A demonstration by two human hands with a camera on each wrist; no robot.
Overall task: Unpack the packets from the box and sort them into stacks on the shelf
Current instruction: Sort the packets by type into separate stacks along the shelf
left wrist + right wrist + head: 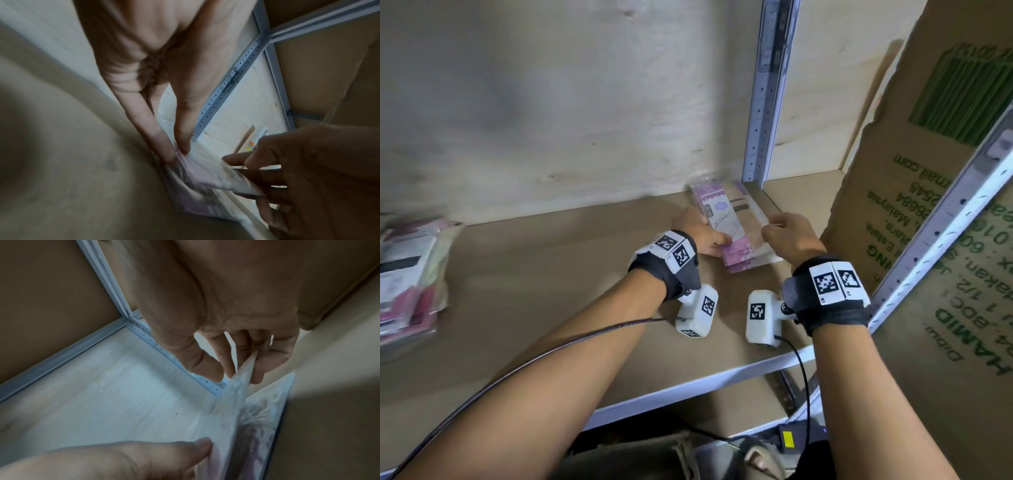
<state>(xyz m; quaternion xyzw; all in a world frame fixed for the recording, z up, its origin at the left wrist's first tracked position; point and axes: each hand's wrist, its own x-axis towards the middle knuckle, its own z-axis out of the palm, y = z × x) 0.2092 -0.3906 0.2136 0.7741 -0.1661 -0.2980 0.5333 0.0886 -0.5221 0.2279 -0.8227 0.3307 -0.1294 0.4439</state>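
A flat pink-and-white packet point(726, 219) is held by both hands at the back right of the brown shelf point(551, 291), just over a small stack of like packets point(746, 262). My left hand point(717, 241) pinches its left edge between thumb and forefinger; in the left wrist view that hand point(180, 154) shows on the blurred packet point(205, 178). My right hand point(772, 228) pinches the right edge. The right wrist view shows this hand point(240, 374) holding the packet point(224, 415) tilted above another packet point(267, 421), with the left thumb point(185, 449) below.
Another stack of packets point(407, 274) lies at the shelf's far left. A grey metal upright point(763, 120) stands just behind the hands. A large cardboard box point(935, 205) with green print leans at the right, beyond the slanted shelf post point(945, 219).
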